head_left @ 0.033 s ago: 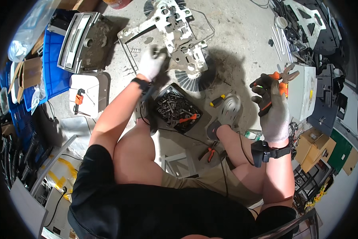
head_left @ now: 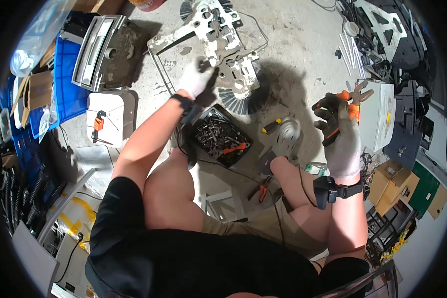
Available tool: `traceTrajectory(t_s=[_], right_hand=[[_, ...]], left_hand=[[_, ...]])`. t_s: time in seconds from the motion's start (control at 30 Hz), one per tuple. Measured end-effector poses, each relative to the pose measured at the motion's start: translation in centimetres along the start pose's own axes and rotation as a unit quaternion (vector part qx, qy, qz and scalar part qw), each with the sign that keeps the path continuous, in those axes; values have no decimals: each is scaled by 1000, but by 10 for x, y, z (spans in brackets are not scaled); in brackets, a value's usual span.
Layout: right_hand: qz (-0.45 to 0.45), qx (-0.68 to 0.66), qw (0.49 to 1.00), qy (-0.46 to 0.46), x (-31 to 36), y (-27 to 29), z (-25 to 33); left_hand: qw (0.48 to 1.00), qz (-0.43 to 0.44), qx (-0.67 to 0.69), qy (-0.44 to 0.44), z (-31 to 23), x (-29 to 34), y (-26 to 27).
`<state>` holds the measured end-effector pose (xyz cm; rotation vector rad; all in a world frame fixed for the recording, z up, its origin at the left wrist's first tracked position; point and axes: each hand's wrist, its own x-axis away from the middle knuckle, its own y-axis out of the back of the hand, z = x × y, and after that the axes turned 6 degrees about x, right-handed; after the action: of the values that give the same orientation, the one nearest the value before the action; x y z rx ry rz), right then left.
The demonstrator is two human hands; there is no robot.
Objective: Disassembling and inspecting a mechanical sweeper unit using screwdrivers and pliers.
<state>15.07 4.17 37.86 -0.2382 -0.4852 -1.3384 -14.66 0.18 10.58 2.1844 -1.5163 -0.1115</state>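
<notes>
My left hand (head_left: pixel 196 80), in a white glove with dark fingers, is beside the left edge of a dirty white metal frame (head_left: pixel 228 62) fitted with round brushes (head_left: pixel 243 99). Its fingers are curled, and anything in them is too small or hidden to tell. My right hand (head_left: pixel 343 134), gloved too, is raised at the right, wrapped around orange-and-black handled pliers (head_left: pixel 357 97) whose jaws stand apart. Between my feet sits a black tray (head_left: pixel 228 160) full of screws and small metal parts, with an orange-handled tool (head_left: pixel 237 148) on top.
A yellow-and-black screwdriver (head_left: pixel 272 126) and red-handled pliers (head_left: pixel 259 191) lie near my right foot. At the left are a dirty metal box (head_left: pixel 116 57), blue crates (head_left: pixel 67 74) and a white stool (head_left: pixel 104 111) with an orange tool. A pale cabinet (head_left: pixel 380 116) stands at the right.
My left hand has shifted slightly right, closer to the metal frame. The right hand and its pliers stay nearly in place.
</notes>
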Motion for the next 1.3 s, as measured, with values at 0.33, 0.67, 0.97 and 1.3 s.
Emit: traceTrajectory(t_s=[0.33,0.67,0.97,1.3], right_hand=[[-5,-19,1000,-11,1,14,-5],[-10,-54,998,-20,4,20,-3],[26,-33,999,-32,3,15,-7],[36,-33,999,-25,1,13,-9]], left_hand=[[992,-52,-43,103,55,-60,-44],[988,140,-43,47,73,3,-31],[962,124,-235,-66,28,7,-42],[972,116,-177,-97,27,2,0]])
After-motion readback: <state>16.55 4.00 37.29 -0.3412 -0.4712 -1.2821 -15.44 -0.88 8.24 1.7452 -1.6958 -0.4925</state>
